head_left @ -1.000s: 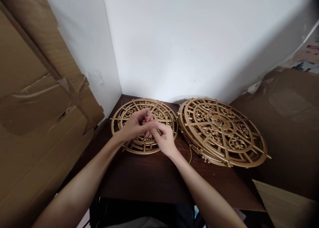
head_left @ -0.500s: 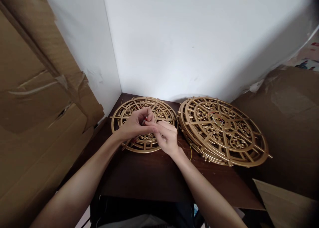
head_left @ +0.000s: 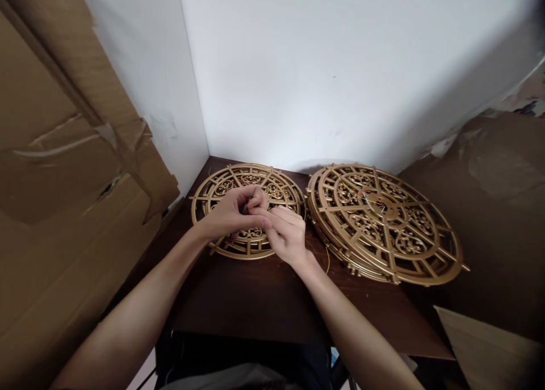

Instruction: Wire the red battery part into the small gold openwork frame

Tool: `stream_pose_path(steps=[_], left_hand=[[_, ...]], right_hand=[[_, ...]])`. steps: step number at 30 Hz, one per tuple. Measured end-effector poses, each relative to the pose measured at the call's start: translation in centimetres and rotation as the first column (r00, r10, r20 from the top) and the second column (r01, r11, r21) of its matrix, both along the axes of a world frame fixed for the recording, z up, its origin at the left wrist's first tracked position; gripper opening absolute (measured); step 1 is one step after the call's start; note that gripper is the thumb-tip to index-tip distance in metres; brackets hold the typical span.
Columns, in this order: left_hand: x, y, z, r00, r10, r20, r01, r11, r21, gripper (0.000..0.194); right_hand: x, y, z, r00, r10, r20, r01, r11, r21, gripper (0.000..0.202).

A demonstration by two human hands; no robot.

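My left hand [head_left: 232, 211] and my right hand [head_left: 287, 231] meet above a round gold openwork frame [head_left: 251, 255] lying flat on the dark table. Both hands are closed, fingertips pinched together. Whatever they hold is small and mostly hidden; a trace of red shows between the fingers. Below my left hand, a thin reddish strand [head_left: 233, 238], perhaps a wire, lies over the frame. The hands cover the frame's centre.
To the right is a leaning stack of similar gold frames [head_left: 385, 231], with thin wires [head_left: 378, 204] at the top one's centre. A yellow wire [head_left: 328, 259] lies on the dark brown table [head_left: 255, 299]. Cardboard [head_left: 51, 219] stands at left, a white wall [head_left: 298, 78] behind.
The fingertips have closed in a little, and the red and white bit seen between them is now mostly covered. The view has shifted slightly; the frames have not moved.
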State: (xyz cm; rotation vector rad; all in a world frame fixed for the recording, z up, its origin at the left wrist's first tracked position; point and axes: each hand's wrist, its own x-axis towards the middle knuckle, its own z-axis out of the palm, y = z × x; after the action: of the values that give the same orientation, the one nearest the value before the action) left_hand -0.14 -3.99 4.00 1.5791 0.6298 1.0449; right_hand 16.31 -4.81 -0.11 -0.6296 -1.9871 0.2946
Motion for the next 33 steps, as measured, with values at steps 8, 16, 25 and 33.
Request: stream_pose_path(steps=[8, 16, 25, 33], left_hand=[[0.0, -0.19, 0.07, 1.0, -0.029, -0.005, 0.029, 0.999, 0.021, 0.039], [-0.27, 0.03, 0.08, 0.997, 0.042, -0.068, -0.029, 0.982, 0.186, 0.039], [-0.01, -0.25, 0.36, 0.998, 0.068, -0.002, -0.066, 0.972, 0.224, 0.04], [-0.25, -0.7, 0.21, 0.986, -0.048, 0.16, 0.053, 0.998, -0.024, 0.019]], right_hand=[[-0.09, -0.02, 0.12, 1.0, -0.031, 0.002, 0.031, 0.998, 0.053, 0.034], [-0.27, 0.17, -0.11, 0.998, -0.063, -0.011, 0.064, 0.986, 0.156, 0.03], [-0.02, 0.15, -0.05, 0.994, -0.106, -0.015, 0.107, 0.979, 0.174, 0.03], [0.29, -0.06, 0.69, 0.991, -0.062, -0.116, 0.096, 0.945, 0.312, 0.033]])
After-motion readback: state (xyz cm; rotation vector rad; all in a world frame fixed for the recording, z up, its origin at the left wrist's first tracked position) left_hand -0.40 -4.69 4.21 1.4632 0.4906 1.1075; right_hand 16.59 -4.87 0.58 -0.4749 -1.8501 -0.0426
